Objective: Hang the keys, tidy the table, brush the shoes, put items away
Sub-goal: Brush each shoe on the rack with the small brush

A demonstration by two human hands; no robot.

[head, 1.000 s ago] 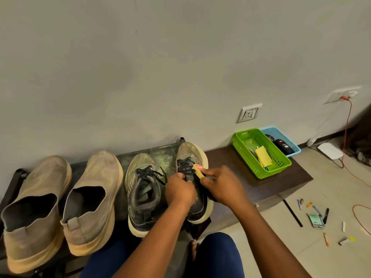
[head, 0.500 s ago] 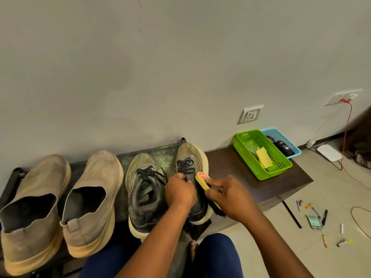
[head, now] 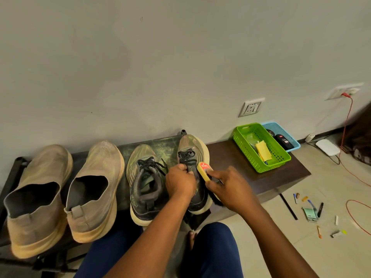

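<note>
Now brushing the right laced sneaker (head: 192, 157).
Left hand (head: 179, 182) pinches its laces; right hand (head: 226, 186) fingers clamp the shoe brush (head: 203, 170). Next, likely stroke along the sneaker's side.

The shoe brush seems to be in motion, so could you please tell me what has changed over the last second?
The right hand, gripping the shoe brush, swept it from beside the laces back along the outer side of the right laced shoe, then forward again. The left hand kept gripping that shoe at its laces. The other three shoes and the green basket stayed put.
</note>
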